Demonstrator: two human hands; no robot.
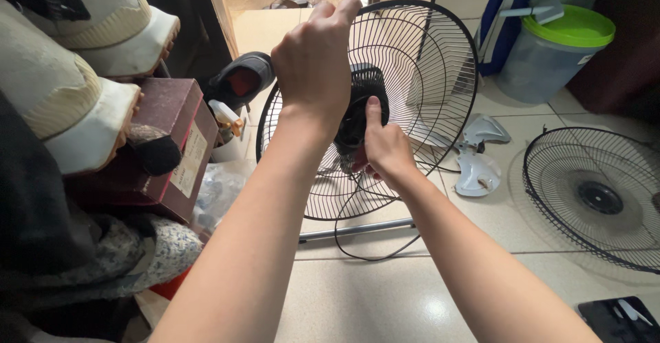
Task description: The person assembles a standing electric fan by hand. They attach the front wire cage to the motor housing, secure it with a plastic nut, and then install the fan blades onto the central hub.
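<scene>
My left hand is clenched over the top rim of the rear fan guard; my right hand wraps the black motor housing, thumb pressed flat; front guard lies apart.

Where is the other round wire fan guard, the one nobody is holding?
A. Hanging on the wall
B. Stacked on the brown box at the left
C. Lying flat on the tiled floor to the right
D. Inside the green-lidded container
C: the loose fan guard lies flat on the tiled floor at the right, apart from the upright guard that the left hand grips by its rim while the right hand touches the black motor housing.
</scene>
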